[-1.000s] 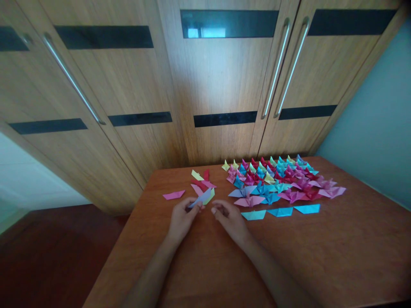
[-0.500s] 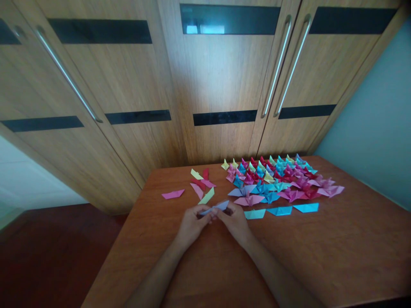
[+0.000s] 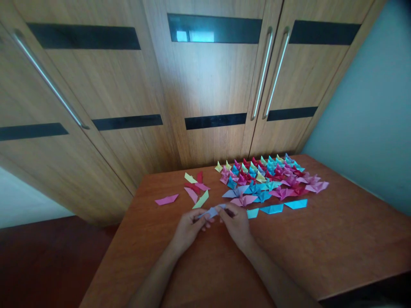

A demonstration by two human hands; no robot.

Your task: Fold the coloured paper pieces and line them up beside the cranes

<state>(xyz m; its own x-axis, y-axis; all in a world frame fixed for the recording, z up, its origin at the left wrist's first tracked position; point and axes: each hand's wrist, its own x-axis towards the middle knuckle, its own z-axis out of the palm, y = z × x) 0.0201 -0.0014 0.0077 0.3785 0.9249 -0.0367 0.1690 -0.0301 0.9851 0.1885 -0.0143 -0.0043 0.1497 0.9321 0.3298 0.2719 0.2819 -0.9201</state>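
"Head view: what is in your grip?"

"A folded lavender piece (image 3: 213, 211), just below the frame's centre. My left hand (image 3: 189, 226) pinches its left end, thumb against fingers; my right hand (image 3: 236, 223) pinches the other end."

"Does it touch the table (image 3: 199, 269)?"

"I cannot tell."

"What lies near your left hand?"

"A pale green strip (image 3: 201, 199), just above it in the frame, then a cluster of red, pink and pale yellow pieces (image 3: 202, 187). A magenta piece (image 3: 166, 199) lies apart, farther left."

"And your right?"

"A turquoise piece (image 3: 253, 213), partly hidden by it, with two blue pieces (image 3: 272, 209) lined up rightward. Above those sit rows of folded paper figures (image 3: 262, 196)."
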